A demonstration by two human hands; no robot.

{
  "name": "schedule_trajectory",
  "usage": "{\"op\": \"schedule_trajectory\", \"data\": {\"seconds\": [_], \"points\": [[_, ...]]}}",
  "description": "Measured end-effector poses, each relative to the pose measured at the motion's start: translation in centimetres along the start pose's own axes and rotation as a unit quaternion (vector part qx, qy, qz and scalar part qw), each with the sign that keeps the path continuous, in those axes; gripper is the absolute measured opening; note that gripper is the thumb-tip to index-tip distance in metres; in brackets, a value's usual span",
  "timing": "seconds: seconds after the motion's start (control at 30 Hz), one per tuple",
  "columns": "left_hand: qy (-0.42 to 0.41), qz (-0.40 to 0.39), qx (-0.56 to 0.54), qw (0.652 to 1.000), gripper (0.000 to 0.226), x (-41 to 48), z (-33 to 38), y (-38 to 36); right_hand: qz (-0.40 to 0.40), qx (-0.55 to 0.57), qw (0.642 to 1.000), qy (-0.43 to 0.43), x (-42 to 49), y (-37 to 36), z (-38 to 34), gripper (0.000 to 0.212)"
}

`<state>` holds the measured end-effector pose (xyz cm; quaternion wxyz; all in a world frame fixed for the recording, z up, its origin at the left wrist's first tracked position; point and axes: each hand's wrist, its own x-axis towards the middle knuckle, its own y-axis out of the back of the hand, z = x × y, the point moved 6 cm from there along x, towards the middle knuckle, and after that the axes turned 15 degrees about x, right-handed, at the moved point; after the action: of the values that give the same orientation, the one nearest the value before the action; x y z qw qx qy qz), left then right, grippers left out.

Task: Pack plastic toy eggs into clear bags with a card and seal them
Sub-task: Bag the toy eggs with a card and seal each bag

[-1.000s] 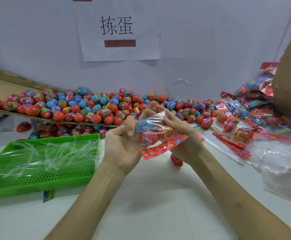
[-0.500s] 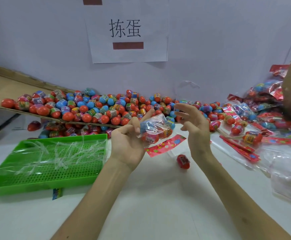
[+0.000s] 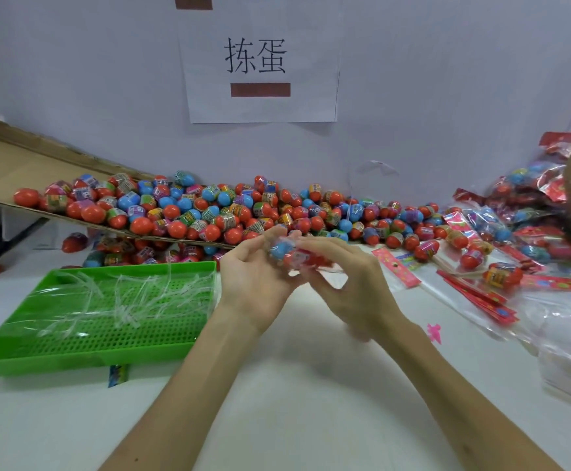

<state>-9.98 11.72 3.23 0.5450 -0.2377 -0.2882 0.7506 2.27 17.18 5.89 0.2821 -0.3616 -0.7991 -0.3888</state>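
Head view: the left hand (image 3: 253, 283) and the right hand (image 3: 355, 287) both grip one egg-filled clear bag (image 3: 289, 255) above the table (image 3: 294, 419).

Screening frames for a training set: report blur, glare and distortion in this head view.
Head view: the right hand and the bag of eggs held in the left hand are motion-blurred; the paper sign is sharp; clear strips in the green tray glint; the wide-angle lens stretches the frame's edges; light is soft, shadows faint.
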Motion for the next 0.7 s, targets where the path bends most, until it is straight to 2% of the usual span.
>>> {"op": "schedule_trajectory", "data": {"seconds": [0.1,0.2,0.27,0.33,0.43,0.6,0.7], "points": [[-0.026,-0.004,0.147,0.989,0.038,-0.3,0.4,0.0,0.048,0.136,0.983,-0.113,0.1,1.1,1.7,0.033],[-0.061,0.023,0.317,0.946,0.046,-0.6,0.6,-0.5,0.066,0.209,0.962,-0.166,0.3,1.6,2.5,0.029],[-0.081,0.048,0.382,0.92,0.05,-0.6,0.6,-0.7,0.083,0.251,0.943,-0.201,0.3,1.7,2.9,0.019],[-0.112,0.054,0.39,0.912,0.047,-0.5,0.8,-0.7,0.096,0.293,0.921,-0.237,0.2,1.6,3.3,0.018],[-0.159,0.072,0.39,0.904,0.033,-0.4,1.3,-0.3,0.109,0.288,0.929,-0.205,0.4,2.1,2.8,0.027],[-0.202,0.06,0.426,0.88,0.033,-0.5,1.5,-0.7,0.166,0.256,0.93,-0.205,0.5,3.0,2.8,0.016],[-0.208,0.051,0.439,0.872,0.03,-0.5,1.4,-0.8,0.162,0.26,0.929,-0.208,0.6,3.1,2.8,0.008]]}}
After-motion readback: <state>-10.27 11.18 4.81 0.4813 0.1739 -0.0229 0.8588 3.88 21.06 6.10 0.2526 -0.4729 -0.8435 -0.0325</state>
